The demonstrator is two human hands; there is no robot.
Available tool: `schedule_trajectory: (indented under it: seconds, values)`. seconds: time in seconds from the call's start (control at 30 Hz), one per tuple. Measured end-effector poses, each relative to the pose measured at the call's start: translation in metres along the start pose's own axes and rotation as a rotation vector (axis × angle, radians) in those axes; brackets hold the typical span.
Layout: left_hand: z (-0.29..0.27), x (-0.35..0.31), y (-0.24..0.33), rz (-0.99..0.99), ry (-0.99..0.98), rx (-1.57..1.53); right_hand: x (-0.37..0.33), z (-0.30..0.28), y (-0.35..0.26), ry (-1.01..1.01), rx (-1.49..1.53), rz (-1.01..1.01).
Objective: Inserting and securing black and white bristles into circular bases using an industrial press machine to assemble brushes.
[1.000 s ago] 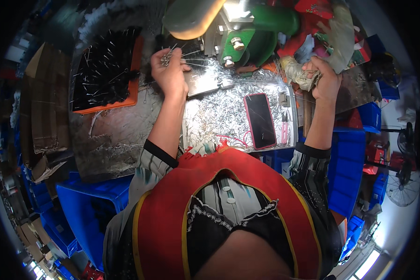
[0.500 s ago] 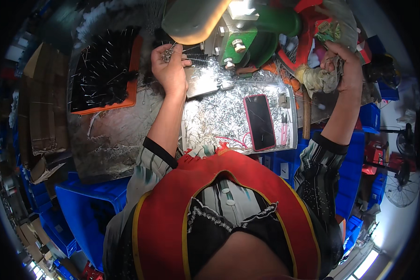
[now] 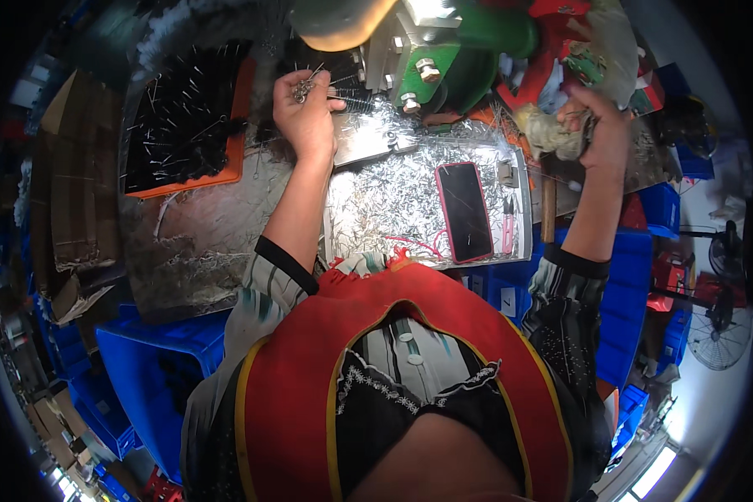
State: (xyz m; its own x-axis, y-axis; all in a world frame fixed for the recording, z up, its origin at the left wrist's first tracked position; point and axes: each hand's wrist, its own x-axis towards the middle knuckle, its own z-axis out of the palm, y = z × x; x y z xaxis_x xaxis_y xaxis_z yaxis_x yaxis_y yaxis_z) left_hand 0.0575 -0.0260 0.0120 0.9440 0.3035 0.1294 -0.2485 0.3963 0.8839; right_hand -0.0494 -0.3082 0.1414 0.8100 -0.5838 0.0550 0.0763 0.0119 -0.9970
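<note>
My left hand (image 3: 306,117) is closed around a few small twisted-wire brushes (image 3: 353,100). Their looped wire ends poke out above the fingers, and the dark bristled ends point at the green machine (image 3: 440,71) with large bolts. Below that machine lies a bright metal plate (image 3: 368,142). On the right, my right hand (image 3: 598,125) has its fingers curled at a handle wrapped in pale cloth (image 3: 552,131), beside the machine's red part (image 3: 519,84). Motion blurs that hand somewhat.
Left of my left arm, an orange tray (image 3: 236,159) holds many black wire brushes. Metal clippings cover a white tray (image 3: 376,213), where a phone with a red case (image 3: 465,213) lies. A wooden handle (image 3: 548,209) stands beside it. Blue bins (image 3: 155,339) flank me.
My right hand and the cloth-wrapped handle have shifted a little to the left. My left hand stays nearly in place with the brushes.
</note>
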Motion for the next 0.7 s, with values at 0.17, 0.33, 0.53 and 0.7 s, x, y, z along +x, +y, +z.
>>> schedule_trajectory:
  seconds: [0.17, 0.33, 0.53, 0.7]
  values:
    - [-0.007, 0.000, 0.002, 0.015, 0.022, -0.011, -0.001, 0.005, 0.051, -0.028, 0.135, -0.377]
    - [-0.005, 0.000, -0.001, 0.002, 0.107, -0.069, 0.005, 0.007, 0.076, -0.065, 0.217, -0.283]
    - [-0.005, 0.001, -0.003, 0.014, 0.158, -0.061, 0.007, -0.008, -0.002, -0.128, -0.047, 0.020]
    - [-0.004, 0.005, -0.006, 0.013, 0.143, -0.087, 0.018, 0.002, -0.041, -0.231, -0.175, 0.084]
